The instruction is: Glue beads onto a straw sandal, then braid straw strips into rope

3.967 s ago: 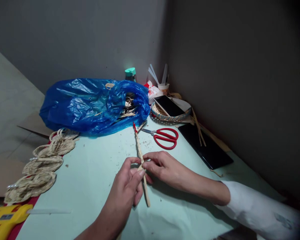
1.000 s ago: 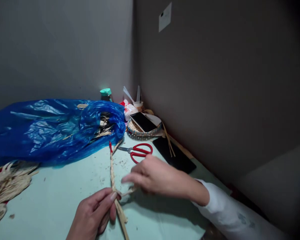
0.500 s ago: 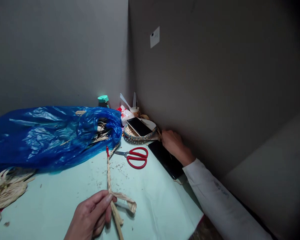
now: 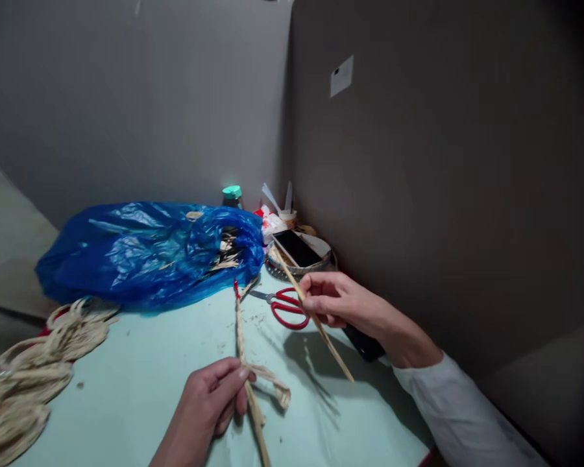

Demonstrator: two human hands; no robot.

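Observation:
My left hand (image 4: 214, 402) pinches a braid of pale dried plant fibre (image 4: 240, 327) between thumb and fingers. The braid runs away from me to a red tie (image 4: 236, 289) at its far end, and loose strands hang below and to the right of my fingers. Above the table, my right hand (image 4: 340, 298) grips a thin straw-coloured fibre strip (image 4: 328, 344), held at a slant. Under and behind that strip lie red-handled scissors (image 4: 289, 308), their blades pointing left. A black flat device (image 4: 365, 344) is partly hidden beneath my right hand.
A blue plastic bag (image 4: 141, 259) with dry strips showing at its mouth lies at the back left. Coiled braids (image 4: 24, 402) are at the left edge. A woven basket (image 4: 277, 267) holding a phone (image 4: 298, 249) stands near the wall corner, beside a green-lidded bottle (image 4: 232, 193).
My right hand has come back from beside the basket and now holds a fibre strip over the table. My left hand keeps its pinch on the braid. The view has turned left.

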